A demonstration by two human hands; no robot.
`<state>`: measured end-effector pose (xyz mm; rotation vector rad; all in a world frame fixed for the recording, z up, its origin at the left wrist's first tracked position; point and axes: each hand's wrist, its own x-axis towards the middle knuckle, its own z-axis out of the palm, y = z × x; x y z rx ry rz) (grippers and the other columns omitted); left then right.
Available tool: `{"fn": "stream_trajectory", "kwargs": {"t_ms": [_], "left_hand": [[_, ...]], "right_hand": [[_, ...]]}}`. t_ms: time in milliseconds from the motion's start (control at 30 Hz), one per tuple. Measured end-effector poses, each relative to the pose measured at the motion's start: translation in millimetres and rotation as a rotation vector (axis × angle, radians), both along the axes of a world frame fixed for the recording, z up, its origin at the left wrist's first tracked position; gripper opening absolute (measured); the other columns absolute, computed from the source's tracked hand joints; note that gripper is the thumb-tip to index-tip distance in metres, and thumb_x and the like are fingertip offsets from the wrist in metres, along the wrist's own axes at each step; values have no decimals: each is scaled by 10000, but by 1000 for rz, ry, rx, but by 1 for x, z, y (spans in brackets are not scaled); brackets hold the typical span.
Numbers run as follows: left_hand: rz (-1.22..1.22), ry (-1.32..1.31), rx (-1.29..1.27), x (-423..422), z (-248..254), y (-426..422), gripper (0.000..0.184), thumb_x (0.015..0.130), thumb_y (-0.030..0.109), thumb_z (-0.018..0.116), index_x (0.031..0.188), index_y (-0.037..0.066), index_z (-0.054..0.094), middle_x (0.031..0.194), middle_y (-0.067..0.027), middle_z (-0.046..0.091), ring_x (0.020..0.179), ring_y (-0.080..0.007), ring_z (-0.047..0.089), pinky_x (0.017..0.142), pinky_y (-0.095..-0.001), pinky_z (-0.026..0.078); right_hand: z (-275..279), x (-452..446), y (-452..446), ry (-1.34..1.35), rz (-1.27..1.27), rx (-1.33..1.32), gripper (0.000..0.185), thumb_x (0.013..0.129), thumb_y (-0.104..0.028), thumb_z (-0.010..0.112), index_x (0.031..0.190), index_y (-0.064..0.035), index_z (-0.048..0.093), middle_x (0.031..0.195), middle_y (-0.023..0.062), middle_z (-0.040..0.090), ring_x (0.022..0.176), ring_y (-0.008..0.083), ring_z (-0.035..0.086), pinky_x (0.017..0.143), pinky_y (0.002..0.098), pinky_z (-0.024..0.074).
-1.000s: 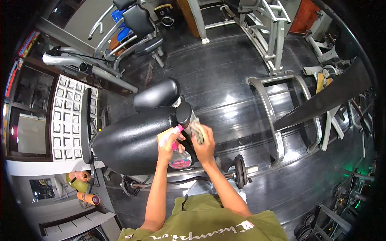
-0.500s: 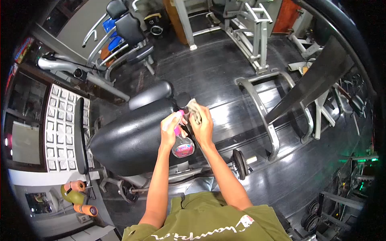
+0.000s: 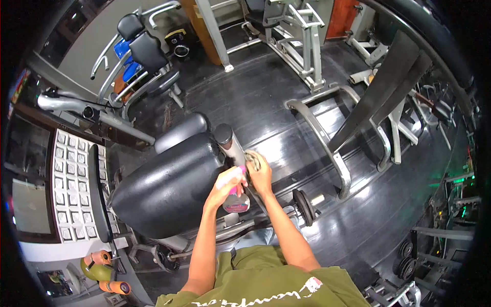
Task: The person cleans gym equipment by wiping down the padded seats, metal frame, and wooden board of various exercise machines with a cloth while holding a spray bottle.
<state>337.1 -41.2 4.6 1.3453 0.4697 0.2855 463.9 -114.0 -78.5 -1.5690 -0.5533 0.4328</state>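
My left hand (image 3: 222, 188) is wrapped around the neck of a clear spray bottle (image 3: 236, 203) with a pink trigger head. In my right hand (image 3: 261, 179) is a bunched beige cloth (image 3: 252, 157), up against the side of a grey metal tube (image 3: 235, 152) with a black end cap (image 3: 223, 133). Just left of the tube lies a large black padded bench seat (image 3: 163, 179). A smaller black pad (image 3: 183, 132) sits behind it. My right fingertips are partly hidden by the cloth.
A barbell with black weight plates (image 3: 304, 207) crosses in front of my body. To the right stands a curved grey metal frame (image 3: 322, 133). A seated machine with a black backrest (image 3: 148, 51) is at the upper left. Foam rollers (image 3: 115, 287) lie at the lower left.
Both hands and the bottle have moved down slightly in view. The cloth has shifted from near the tube's capped end to lower along its side, exposing the cap. The view has shifted.
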Motion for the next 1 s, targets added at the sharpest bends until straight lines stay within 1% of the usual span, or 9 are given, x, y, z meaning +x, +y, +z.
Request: {"fn": "stream_trajectory", "kwargs": {"t_ms": [100,200,267,367,467,633,733,867,1000], "left_hand": [[-137,-20,-87,-9,1,11,415,872,387,708,996,13,576,827,-93,633,629,-178,624,604,-303,532],[-258,73,-155,-2,6,8,391,851,338,745,998,16,580,830,-87,635,660,-177,630,601,-306,530],[-295,139,-218,3,1,8,352,846,271,770,1014,29,577,845,-64,623,750,-152,621,618,-299,527],[-385,244,-100,14,5,11,269,866,122,754,1036,53,558,905,-21,579,862,-110,563,689,-291,515],[-442,207,-169,15,1,20,259,863,105,756,980,59,531,912,-27,571,845,-118,554,746,-298,498],[-415,280,-174,18,2,17,288,841,28,758,936,71,490,904,-28,560,891,-119,528,813,-281,463],[-369,283,-202,21,4,14,277,847,21,749,928,68,489,899,-26,555,883,-120,529,804,-277,459],[-293,311,-183,20,4,9,263,846,-7,738,931,66,500,899,-28,555,867,-121,536,772,-275,456],[-256,324,-110,17,0,4,243,868,34,737,965,63,516,911,-18,558,842,-97,536,753,-263,472]], "right_hand": [[28,-8,-2,-22,2,28,385,839,-69,665,1224,-74,644,1132,134,669,1044,289,665,916,349,501],[-21,-20,-26,82,11,70,378,840,-85,665,1217,-58,647,1118,132,677,1039,282,672,914,335,503],[-48,-17,-45,106,-25,-110,360,840,-103,669,1195,-43,664,1121,134,693,1049,248,680,925,339,506],[-74,2,-45,231,43,-157,357,844,-131,674,1196,-73,672,1114,135,699,1046,266,680,922,354,509],[-32,29,-12,123,215,-178,370,858,-142,655,1220,-67,664,1159,125,697,1080,245,669,958,335,491],[-3,34,19,132,188,-48,354,820,-122,670,1171,-73,678,1083,132,693,1016,300,678,902,364,508],[-15,24,-11,207,195,-33,349,813,-103,666,1158,-50,682,1090,127,694,1012,269,684,902,355,509],[-68,21,-34,276,200,-253,320,836,-119,659,1147,-54,694,1099,123,708,1019,243,691,908,344,513],[-70,51,8,267,407,-339,328,860,-215,653,1157,-83,699,1126,148,711,1054,267,688,910,348,514]]}}
